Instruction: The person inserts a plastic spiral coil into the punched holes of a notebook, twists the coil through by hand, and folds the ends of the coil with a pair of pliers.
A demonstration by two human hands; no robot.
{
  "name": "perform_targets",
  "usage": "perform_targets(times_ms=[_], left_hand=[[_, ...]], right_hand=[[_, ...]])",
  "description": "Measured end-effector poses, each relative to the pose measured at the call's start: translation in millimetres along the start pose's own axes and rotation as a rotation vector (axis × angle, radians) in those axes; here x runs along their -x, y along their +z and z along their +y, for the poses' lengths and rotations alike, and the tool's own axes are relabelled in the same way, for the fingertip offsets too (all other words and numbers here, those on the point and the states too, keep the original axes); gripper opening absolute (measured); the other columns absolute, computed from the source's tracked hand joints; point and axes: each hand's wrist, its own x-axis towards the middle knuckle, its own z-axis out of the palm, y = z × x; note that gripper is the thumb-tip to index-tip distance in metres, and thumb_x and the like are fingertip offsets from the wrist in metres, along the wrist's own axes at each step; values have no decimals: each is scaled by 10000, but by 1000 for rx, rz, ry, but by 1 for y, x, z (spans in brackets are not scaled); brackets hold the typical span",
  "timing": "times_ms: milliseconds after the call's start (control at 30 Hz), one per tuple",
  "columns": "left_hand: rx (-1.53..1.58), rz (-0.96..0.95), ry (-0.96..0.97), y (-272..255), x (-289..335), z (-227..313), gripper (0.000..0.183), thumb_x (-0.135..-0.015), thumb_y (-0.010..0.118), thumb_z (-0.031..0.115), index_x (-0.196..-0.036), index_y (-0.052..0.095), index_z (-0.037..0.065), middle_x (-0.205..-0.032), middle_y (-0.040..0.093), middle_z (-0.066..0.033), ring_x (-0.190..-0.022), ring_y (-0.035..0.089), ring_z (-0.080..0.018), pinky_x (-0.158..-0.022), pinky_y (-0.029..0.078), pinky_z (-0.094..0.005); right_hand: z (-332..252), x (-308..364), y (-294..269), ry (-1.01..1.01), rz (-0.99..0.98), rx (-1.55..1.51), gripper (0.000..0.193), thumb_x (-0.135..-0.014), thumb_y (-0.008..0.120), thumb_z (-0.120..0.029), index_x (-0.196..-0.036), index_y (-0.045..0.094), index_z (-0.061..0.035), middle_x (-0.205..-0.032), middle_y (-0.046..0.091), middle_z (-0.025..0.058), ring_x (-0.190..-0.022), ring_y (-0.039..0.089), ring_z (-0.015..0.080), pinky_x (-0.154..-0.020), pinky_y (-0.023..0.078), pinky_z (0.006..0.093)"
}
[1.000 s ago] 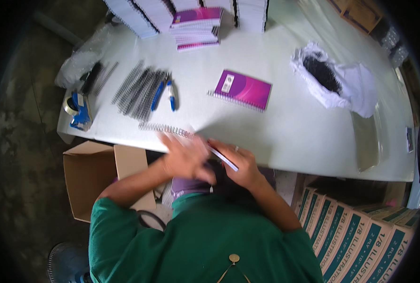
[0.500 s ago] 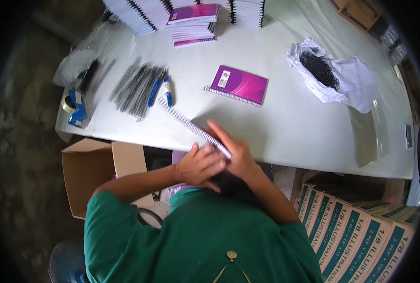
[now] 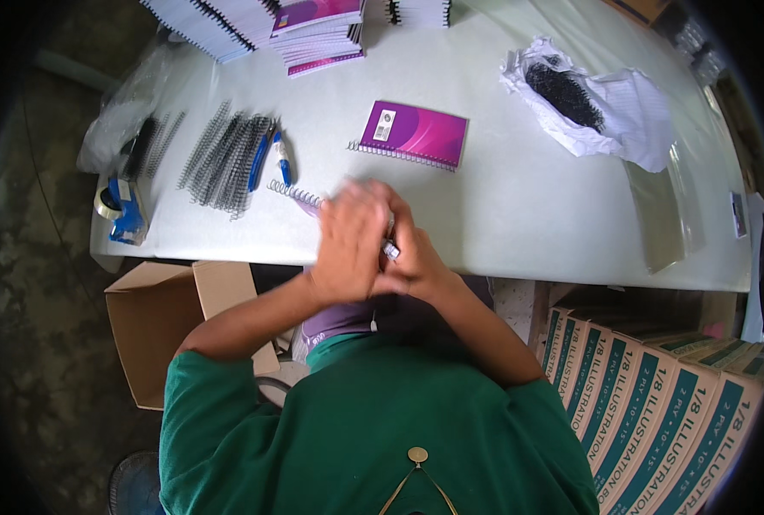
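Observation:
Near the table's front edge, my right hand [image 3: 415,256] grips a small notebook [image 3: 391,250], mostly hidden by both hands. A wire spiral coil [image 3: 291,190] sticks out past its far left end. My left hand [image 3: 348,245] lies over the notebook's spine with fingers stretched out, their tips blurred. Beyond the hands, a purple-pink spiral notebook [image 3: 416,135] lies flat, its coil toward me. Blue-handled pliers [image 3: 262,160] and a second blue-and-white handled tool [image 3: 281,160] rest beside a heap of loose dark spiral coils [image 3: 221,163].
Stacked notebooks [image 3: 322,43] stand at the back, beside taller bound stacks [image 3: 197,30]. Crumpled white paper [image 3: 635,116] holds black coils [image 3: 564,96] at right. A blue tape dispenser [image 3: 129,215] sits at the left edge. Cardboard boxes [image 3: 648,403] are below right; an open carton [image 3: 154,330] is below left.
My left hand has swung up from below the notebook's spine to lie over it, covering most of the coil. Less coil shows at the far left end. The whole view has shifted slightly.

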Motion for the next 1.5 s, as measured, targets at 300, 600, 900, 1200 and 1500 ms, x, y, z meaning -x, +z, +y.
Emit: perform_targets(times_ms=[300,600,900,1200,1500], left_hand=[[58,-236,-88,-49,-51,10,420,-741,681,232,-1134,588,116,-1056,592,-11,-998,549,-183,-903,320,-404],[214,-507,-167,-73,-81,-12,274,-841,596,245,-1039,549,61,-1012,558,-85,-927,554,-245,-822,372,-349],[374,-315,-740,-38,-78,-46,617,-973,336,375,-1355,149,-73,-1369,163,-312,-1320,180,-425,-1077,233,-403],[75,24,-155,-45,-107,-28,176,-791,641,218,-673,609,91,-648,580,-67,-580,545,-258,-550,384,-375],[110,-48,-120,-22,-102,-26,162,-768,699,212,-760,631,65,-619,554,-76,-487,510,-251,-489,435,-335]], right_hand=[[14,-7,-2,-132,86,63,791,-768,624,23,-1387,141,-68,-1015,591,173,-902,621,324,-735,493,370],[6,-16,-4,17,107,-100,730,-809,580,33,-1380,137,-67,-889,627,222,-861,649,323,-714,499,377],[-21,-31,6,-572,187,503,672,-785,455,78,-1394,173,41,-1197,535,251,-971,614,335,-808,499,394],[6,-30,4,-31,400,-293,601,-780,544,117,-1297,296,-62,-987,652,161,-915,648,210,-771,503,318],[8,-27,-16,49,128,63,137,-817,597,-50,-937,611,15,-835,639,178,-746,641,274,-681,489,342]])
